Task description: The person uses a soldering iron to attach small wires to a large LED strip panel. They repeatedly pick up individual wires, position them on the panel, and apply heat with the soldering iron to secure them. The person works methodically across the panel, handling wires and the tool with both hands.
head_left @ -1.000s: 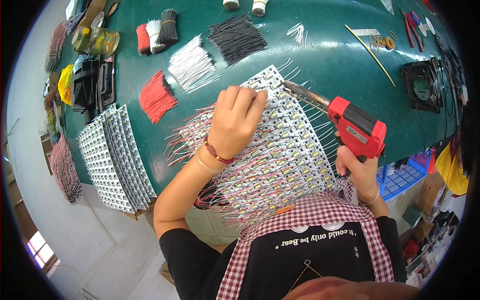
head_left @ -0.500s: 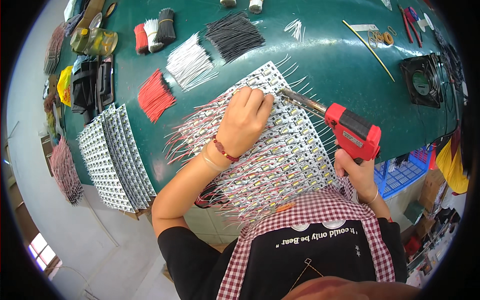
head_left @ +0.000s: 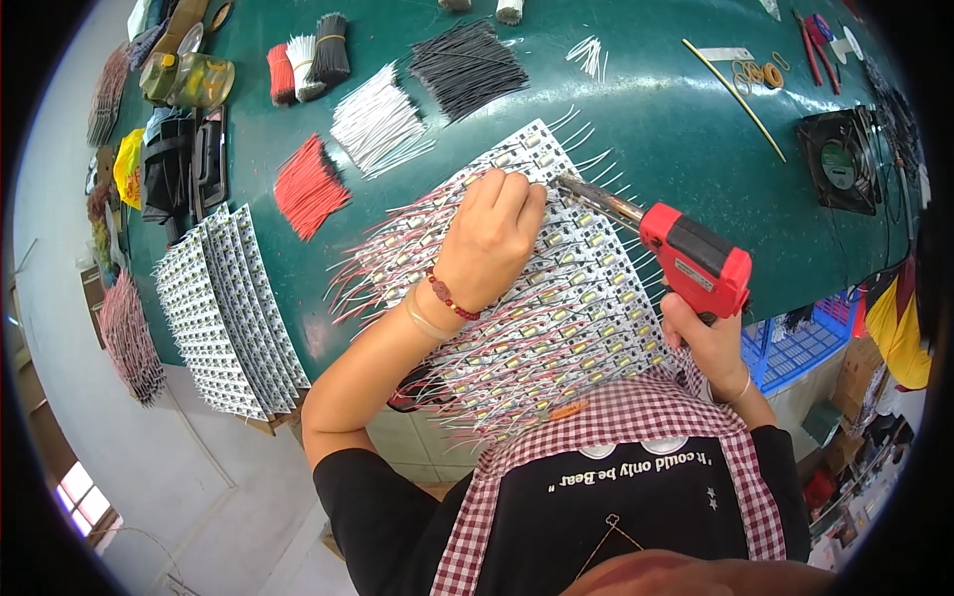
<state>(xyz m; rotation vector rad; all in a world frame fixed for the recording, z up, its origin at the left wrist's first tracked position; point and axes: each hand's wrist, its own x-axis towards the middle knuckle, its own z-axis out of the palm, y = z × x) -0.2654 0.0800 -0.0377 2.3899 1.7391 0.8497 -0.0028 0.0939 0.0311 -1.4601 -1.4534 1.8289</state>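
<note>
A white sheet of small circuit boards [head_left: 618,316] lies at a slant in front of me, with yellow parts in rows and red, white and dark wires sticking out along its sides. My left hand [head_left: 494,230] is closed over its upper part, fingers curled down; its fingertips and whatever they pinch are hidden. My right hand [head_left: 708,336] is wrapped round the handle of a red and black soldering gun [head_left: 694,258]. The gun's metal tip points left and meets the sheet close beside my left fingers.
Piles of red wires [head_left: 311,189], white wires [head_left: 378,119] and black wires [head_left: 467,70] lie on the green table [head_left: 676,119]. More board sheets [head_left: 214,318] are stacked at the left. A black fan [head_left: 838,162] stands at the right, above a blue basket [head_left: 805,348].
The soldering gun's body and my right hand have shifted very slightly left. Its tip stays at nearly the same spot on the sheet, and my left hand has barely moved.
</note>
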